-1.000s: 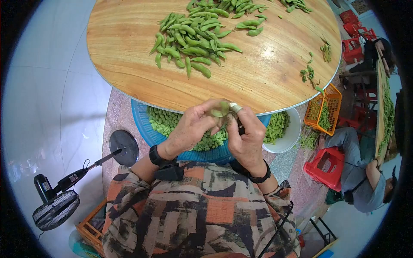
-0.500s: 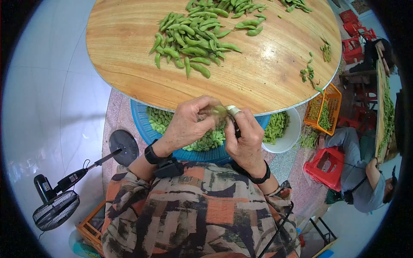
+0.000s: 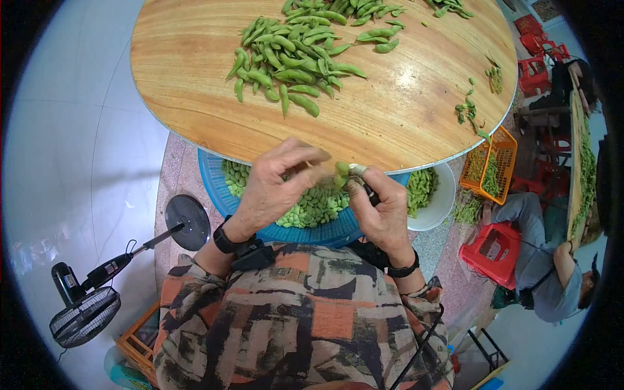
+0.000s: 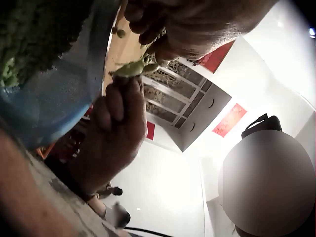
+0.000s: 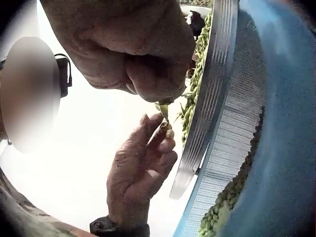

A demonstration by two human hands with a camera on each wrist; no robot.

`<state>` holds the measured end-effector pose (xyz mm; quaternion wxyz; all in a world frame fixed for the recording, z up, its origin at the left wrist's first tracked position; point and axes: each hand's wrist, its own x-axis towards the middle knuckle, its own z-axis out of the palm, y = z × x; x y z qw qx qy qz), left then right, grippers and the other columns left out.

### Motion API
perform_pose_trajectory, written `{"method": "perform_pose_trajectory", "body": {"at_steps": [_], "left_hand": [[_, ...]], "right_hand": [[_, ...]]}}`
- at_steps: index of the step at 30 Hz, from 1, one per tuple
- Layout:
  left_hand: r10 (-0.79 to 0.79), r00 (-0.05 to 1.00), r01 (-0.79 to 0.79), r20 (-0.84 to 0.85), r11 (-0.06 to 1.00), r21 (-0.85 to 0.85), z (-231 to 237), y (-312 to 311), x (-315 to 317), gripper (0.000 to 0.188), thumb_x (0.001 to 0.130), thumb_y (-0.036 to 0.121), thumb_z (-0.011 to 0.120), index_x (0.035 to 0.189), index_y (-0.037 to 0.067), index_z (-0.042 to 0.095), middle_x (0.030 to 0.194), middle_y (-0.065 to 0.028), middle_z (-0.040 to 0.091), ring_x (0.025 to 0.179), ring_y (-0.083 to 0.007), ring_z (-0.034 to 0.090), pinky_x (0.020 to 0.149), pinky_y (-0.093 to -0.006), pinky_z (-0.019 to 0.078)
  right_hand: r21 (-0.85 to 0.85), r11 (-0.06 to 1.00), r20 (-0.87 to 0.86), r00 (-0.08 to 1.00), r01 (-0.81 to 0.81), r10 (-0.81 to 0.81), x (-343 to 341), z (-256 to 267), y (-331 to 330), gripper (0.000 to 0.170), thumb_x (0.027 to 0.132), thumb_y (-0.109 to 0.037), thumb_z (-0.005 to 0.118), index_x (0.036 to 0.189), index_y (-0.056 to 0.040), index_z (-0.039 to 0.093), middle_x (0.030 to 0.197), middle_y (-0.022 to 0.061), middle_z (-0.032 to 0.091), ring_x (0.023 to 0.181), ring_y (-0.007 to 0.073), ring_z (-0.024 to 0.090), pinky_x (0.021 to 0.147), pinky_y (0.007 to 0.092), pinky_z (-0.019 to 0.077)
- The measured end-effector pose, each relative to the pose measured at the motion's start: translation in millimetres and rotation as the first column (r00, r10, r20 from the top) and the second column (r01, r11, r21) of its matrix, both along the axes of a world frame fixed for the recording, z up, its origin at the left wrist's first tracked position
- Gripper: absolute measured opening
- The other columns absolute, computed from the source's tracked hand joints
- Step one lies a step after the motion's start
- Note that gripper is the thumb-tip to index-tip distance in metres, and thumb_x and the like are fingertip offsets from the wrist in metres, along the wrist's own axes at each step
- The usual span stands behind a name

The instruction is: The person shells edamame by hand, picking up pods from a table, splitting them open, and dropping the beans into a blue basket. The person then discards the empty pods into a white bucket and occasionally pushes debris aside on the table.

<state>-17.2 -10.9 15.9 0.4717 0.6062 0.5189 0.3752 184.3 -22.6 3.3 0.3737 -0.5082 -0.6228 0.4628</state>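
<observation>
Over the blue basket (image 3: 209,185), near the table edge, both hands meet at a green soybean pod (image 3: 342,172). My right hand (image 3: 382,211) pinches it between thumb and forefinger; a pale wrap (image 3: 357,169) covers that forefinger's tip, and a small black item (image 3: 372,194) shows by the palm. My left hand (image 3: 273,192) faces it from the left, its fingers blurred; in the right wrist view the left fingertips (image 5: 157,118) pinch the pod's lower end. Shelled green beans (image 3: 312,208) fill the basket below.
A heap of pods (image 3: 292,62) lies on the round wooden table (image 3: 195,97). Right of the basket stands a white bucket (image 3: 445,201) with pods, then an orange crate (image 3: 504,156) and a red stool (image 3: 487,250). A black fan (image 3: 84,318) stands left. Another person (image 3: 549,279) sits far right.
My left hand has drawn back slightly to the left and up from the right hand, its fingers more spread. The right hand has shifted a little right. The heap on the table is unchanged.
</observation>
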Motion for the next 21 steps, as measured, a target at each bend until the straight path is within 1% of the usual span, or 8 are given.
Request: {"method": "perform_pose_trajectory", "body": {"at_steps": [1,5,7,8,10,13,16,21], "left_hand": [[-0.045,0.998,0.047,0.053,0.997,-0.054,0.8,-0.4,3.2,0.017,0.089,0.004,0.068,0.105,-0.001,0.070,0.098,-0.0043,0.061,0.081,-0.0085,0.057,0.067,-0.0218,0.0454],[-0.024,0.996,0.029,0.091,0.998,-0.054,-7.4,-2.4,11.6,0.020,0.087,0.003,0.069,0.107,-0.001,0.070,0.099,-0.0036,0.060,0.079,-0.0075,0.057,0.064,-0.0211,0.0444],[0.038,0.964,-0.001,0.264,0.990,-0.138,-9.0,-2.5,12.5,0.018,0.089,0.003,0.068,0.107,-0.002,0.069,0.092,-0.0029,0.061,0.070,-0.0062,0.057,0.057,-0.0200,0.0429],[0.037,0.964,0.000,0.264,0.990,-0.139,-5.4,-3.0,12.4,0.018,0.089,0.003,0.068,0.107,-0.002,0.069,0.092,-0.0029,0.061,0.070,-0.0062,0.057,0.057,-0.0200,0.0429],[0.121,0.932,0.056,0.341,0.883,-0.466,4.6,-4.4,12.4,0.014,0.091,0.004,0.066,0.104,-0.002,0.068,0.081,-0.0017,0.061,0.059,-0.0051,0.054,0.051,-0.0193,0.0407],[0.049,0.929,0.136,0.367,0.876,-0.463,4.3,-5.8,18.1,0.009,0.093,0.004,0.065,0.099,-0.002,0.067,0.072,-0.0001,0.060,0.054,-0.0047,0.051,0.048,-0.0194,0.0396],[-0.020,0.945,0.158,0.325,0.901,-0.403,-6.6,-7.5,13.8,0.007,0.093,0.005,0.066,0.095,-0.002,0.067,0.072,0.0004,0.060,0.055,-0.0043,0.052,0.048,-0.0193,0.0396],[0.004,0.967,0.109,0.257,0.898,-0.426,-4.8,-8.7,12.1,0.007,0.091,0.005,0.068,0.092,-0.002,0.068,0.071,0.0002,0.062,0.057,-0.0044,0.054,0.049,-0.0195,0.0404]], "right_hand": [[0.002,1.000,-0.001,1.000,-0.003,0.003,-2.6,-2.9,-1.0,0.020,0.085,0.002,0.064,0.105,0.0035,0.066,0.074,0.0118,0.058,0.059,0.0155,0.054,0.054,0.0287,0.0426],[0.095,0.995,-0.011,1.000,-0.015,0.017,-7.1,0.5,-1.5,0.022,0.085,0.003,0.063,0.107,0.0032,0.066,0.075,0.0130,0.058,0.059,0.0195,0.055,0.055,0.0301,0.0436],[0.073,0.995,0.059,0.996,-0.072,0.068,-0.6,7.5,0.0,0.025,0.084,0.004,0.062,0.109,0.0033,0.065,0.077,0.0126,0.058,0.061,0.0193,0.056,0.056,0.0298,0.0445],[0.072,0.995,0.059,0.996,-0.071,0.067,2.5,9.0,1.3,0.025,0.084,0.004,0.062,0.109,0.0033,0.065,0.077,0.0126,0.058,0.061,0.0193,0.056,0.056,0.0298,0.0445],[0.067,0.998,-0.037,0.999,0.006,-0.004,8.0,10.7,5.3,0.028,0.085,0.006,0.061,0.112,0.0023,0.065,0.078,0.0110,0.058,0.063,0.0186,0.056,0.057,0.0290,0.0441],[0.007,0.993,-0.098,0.988,-0.120,0.120,11.6,13.5,6.7,0.029,0.085,0.007,0.061,0.113,0.0014,0.066,0.078,0.0101,0.058,0.065,0.0183,0.057,0.059,0.0280,0.0437],[0.050,0.982,-0.078,0.980,-0.180,0.183,13.7,12.1,10.3,0.029,0.085,0.006,0.061,0.113,0.0013,0.065,0.081,0.0109,0.059,0.069,0.0191,0.058,0.059,0.0280,0.0434],[0.124,0.960,-0.051,0.965,-0.251,0.258,16.1,10.6,12.6,0.029,0.086,0.005,0.061,0.114,0.0015,0.065,0.083,0.0111,0.059,0.070,0.0196,0.058,0.061,0.0294,0.0440]]}}
